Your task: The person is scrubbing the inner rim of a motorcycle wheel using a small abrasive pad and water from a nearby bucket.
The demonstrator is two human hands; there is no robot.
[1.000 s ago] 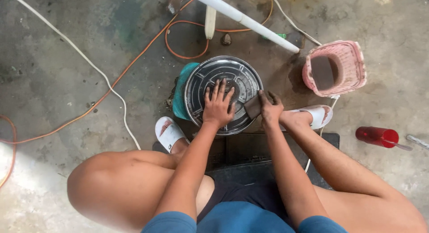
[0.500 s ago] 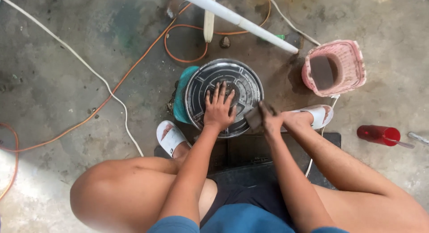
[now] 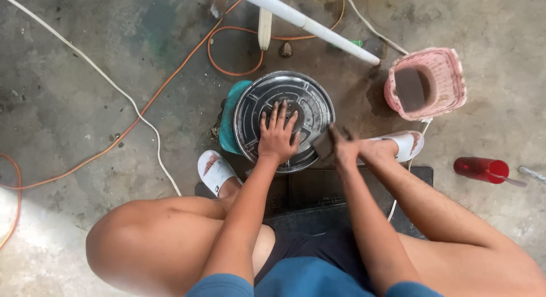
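Observation:
A round dark metal cover (image 3: 310, 100) with raised ribs lies flat on the concrete floor between my feet, over a teal piece (image 3: 230, 118) at its left. My left hand (image 3: 277, 135) presses flat on the cover's middle, fingers spread. My right hand (image 3: 344, 146) grips a small dark rectangular pad (image 3: 322, 143) against the cover's lower right rim. I sit low with knees apart, white sandals (image 3: 213, 170) on both feet.
A pink plastic basket (image 3: 449, 75) of murky water stands at the right. A red cylinder (image 3: 480, 169) with a thin tool lies further right. A white pipe (image 3: 307, 23), orange cable (image 3: 142, 112) and white cord (image 3: 108, 81) cross the floor. A dark mat (image 3: 318, 189) lies under me.
My right hand with the pad has slid down and slightly right along the cover's rim. My left hand stays pressed on the cover.

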